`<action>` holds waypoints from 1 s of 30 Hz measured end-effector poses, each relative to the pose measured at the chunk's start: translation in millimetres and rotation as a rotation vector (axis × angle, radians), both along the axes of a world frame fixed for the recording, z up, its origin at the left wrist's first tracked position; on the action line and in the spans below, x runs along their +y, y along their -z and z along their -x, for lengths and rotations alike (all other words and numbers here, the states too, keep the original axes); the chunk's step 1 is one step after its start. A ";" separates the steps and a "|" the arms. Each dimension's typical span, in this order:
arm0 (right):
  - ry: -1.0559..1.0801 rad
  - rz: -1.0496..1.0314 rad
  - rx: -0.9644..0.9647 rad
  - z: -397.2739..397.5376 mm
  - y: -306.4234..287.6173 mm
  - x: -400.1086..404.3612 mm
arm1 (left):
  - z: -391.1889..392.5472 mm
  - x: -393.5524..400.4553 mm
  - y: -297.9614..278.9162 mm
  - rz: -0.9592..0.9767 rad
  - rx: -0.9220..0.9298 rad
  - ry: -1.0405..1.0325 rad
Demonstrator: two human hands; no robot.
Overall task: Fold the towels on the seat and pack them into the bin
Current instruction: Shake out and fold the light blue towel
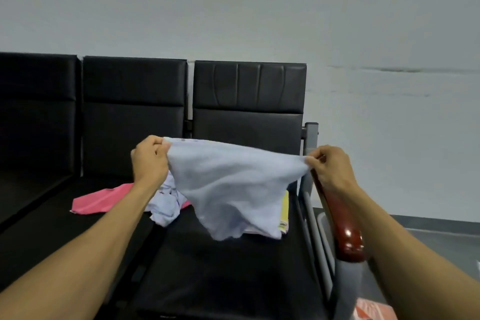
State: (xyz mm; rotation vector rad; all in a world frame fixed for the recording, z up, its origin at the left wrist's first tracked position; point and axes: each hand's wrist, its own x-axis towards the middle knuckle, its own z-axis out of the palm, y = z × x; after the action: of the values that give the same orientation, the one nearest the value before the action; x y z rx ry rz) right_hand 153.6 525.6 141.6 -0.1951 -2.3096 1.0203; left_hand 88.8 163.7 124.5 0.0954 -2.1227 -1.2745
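Observation:
A pale blue towel [233, 184] hangs spread in the air above the black seat [223, 267]. My left hand [149, 161] pinches its upper left corner and my right hand [331, 167] pinches its upper right corner. The towel's lower edge droops toward the seat. Behind it on the seat lie a pink towel [101, 201], a crumpled light blue towel [165, 205] and a yellow-edged towel [284, 212], partly hidden. A reddish patterned thing [371, 310] at the bottom right may be the bin; I cannot tell.
The black bench has three padded seats against a grey wall. A glossy reddish-brown armrest [342, 226] on a grey metal frame [311, 138] runs along the right side of the seat, just under my right forearm. Grey floor lies to the right.

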 end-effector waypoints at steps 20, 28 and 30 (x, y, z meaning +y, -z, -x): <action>-0.004 0.184 0.015 -2.9 3.9 -2.2 | -9.6 5.7 1.8 0.040 -0.021 0.100; 0.043 0.229 0.048 -60.6 14.6 -6.5 | -72.6 7.2 5.8 0.119 0.006 0.192; 0.077 0.239 0.061 -68.9 16.0 -9.2 | -82.7 10.6 8.3 0.105 0.024 0.191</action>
State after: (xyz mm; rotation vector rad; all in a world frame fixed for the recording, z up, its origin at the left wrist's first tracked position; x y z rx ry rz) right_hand 222.5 516.4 125.6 -0.3410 -2.1058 1.2442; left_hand 171.5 174.3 116.2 -0.1709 -2.2161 -1.2607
